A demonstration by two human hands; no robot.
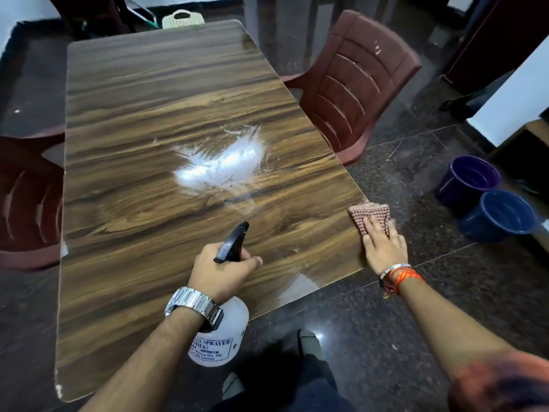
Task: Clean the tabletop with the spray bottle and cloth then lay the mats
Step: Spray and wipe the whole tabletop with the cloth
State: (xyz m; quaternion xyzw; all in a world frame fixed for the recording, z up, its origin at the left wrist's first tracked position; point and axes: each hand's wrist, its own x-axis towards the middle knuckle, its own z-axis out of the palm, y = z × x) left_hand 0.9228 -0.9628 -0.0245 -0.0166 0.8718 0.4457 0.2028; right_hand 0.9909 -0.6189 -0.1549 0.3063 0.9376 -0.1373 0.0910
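A wood-grain tabletop (124, 162) fills the middle of the view. My left hand (221, 273) grips a white spray bottle (228, 328) by its black trigger head, nozzle aimed at the table's centre. A white wet patch of spray (219, 165) lies on the wood ahead of the nozzle. My right hand (383, 245) lies flat on a brown checked cloth (370, 214) at the table's right edge, fingers spread over it. No mats are in view.
A maroon plastic chair (353, 87) stands at the table's right side, another maroon chair (26, 200) at the left. Two blue buckets (487, 197) sit on the dark floor to the right. A cream stool (181, 19) is beyond the far end.
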